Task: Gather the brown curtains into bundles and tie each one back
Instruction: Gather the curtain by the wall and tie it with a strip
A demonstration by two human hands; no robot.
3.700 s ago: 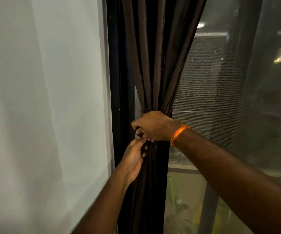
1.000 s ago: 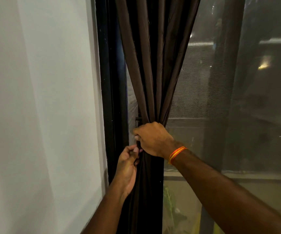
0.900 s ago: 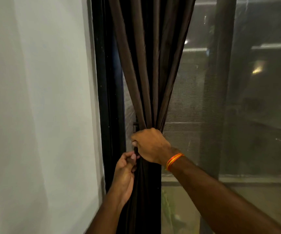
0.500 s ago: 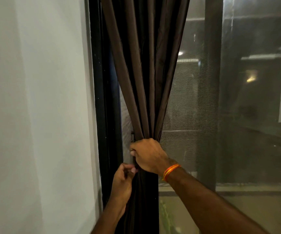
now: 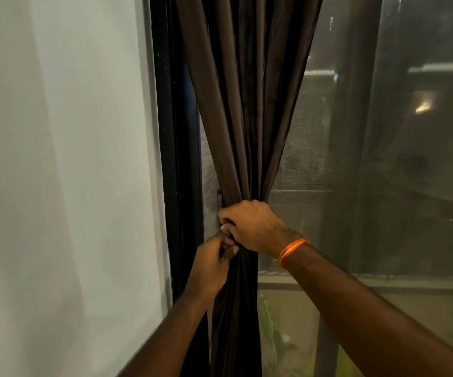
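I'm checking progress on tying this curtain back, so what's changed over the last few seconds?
The left hand, whose fingers earlier reached up under the right hand, has curled them into a pinch on the brown curtain just below it. The right hand stays wrapped around the gathered bundle; no tie is visible.

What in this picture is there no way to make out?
Head view only:
- Any tie or hook: covered by the right hand gripping the brown curtain.
- What the left hand pinches: hidden behind its own curled fingers.
- Curtain top and hem: cut off by the frame edges.
- Outside the window: dark, blurred by mesh and reflections.
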